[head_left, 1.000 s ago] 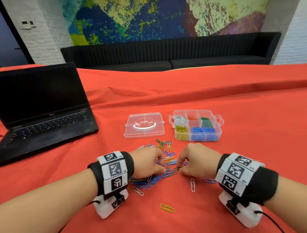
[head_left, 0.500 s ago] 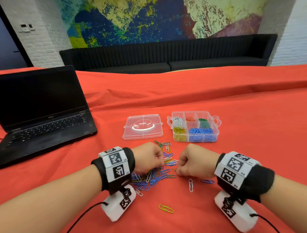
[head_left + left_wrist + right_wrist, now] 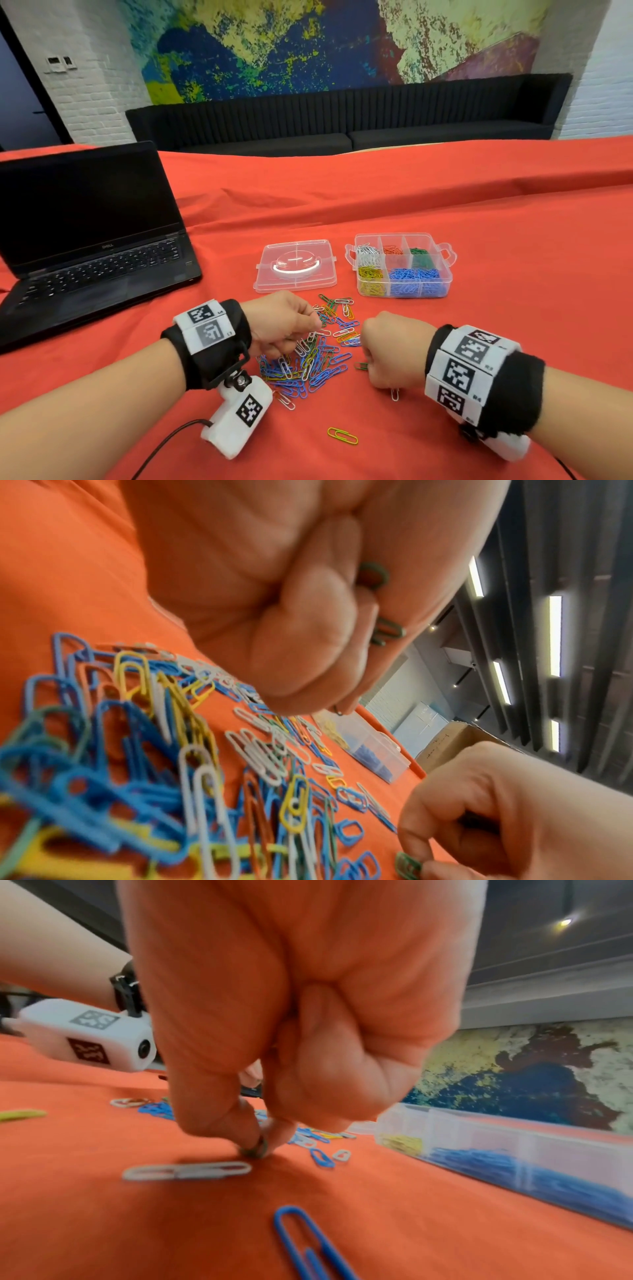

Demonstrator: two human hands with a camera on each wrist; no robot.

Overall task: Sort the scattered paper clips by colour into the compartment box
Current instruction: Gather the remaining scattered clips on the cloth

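A heap of mixed-colour paper clips (image 3: 308, 359) lies on the red cloth in front of the clear compartment box (image 3: 448, 253), which holds white, red, green, yellow and blue clips in separate cells. My left hand (image 3: 317, 322) hovers over the heap's far left, curled into a fist. In the left wrist view, green clips (image 3: 387, 631) stick out between its fingers (image 3: 308, 615). My right hand (image 3: 366, 365) is at the heap's right edge. Its thumb and forefinger pinch a green clip (image 3: 257, 1148) that touches the cloth; the same clip (image 3: 360, 366) shows in the head view.
The box's clear lid (image 3: 296, 265) lies left of the box. An open black laptop (image 3: 96, 260) stands at the far left. Loose clips lie apart from the heap: a yellow one (image 3: 342, 435) near me, a white one (image 3: 394, 394) under my right hand, and a blue one (image 3: 308, 1240).
My left hand has lifted off the heap, still closed on green clips. My right hand has drawn back slightly to the heap's right edge and pinches a green clip there.
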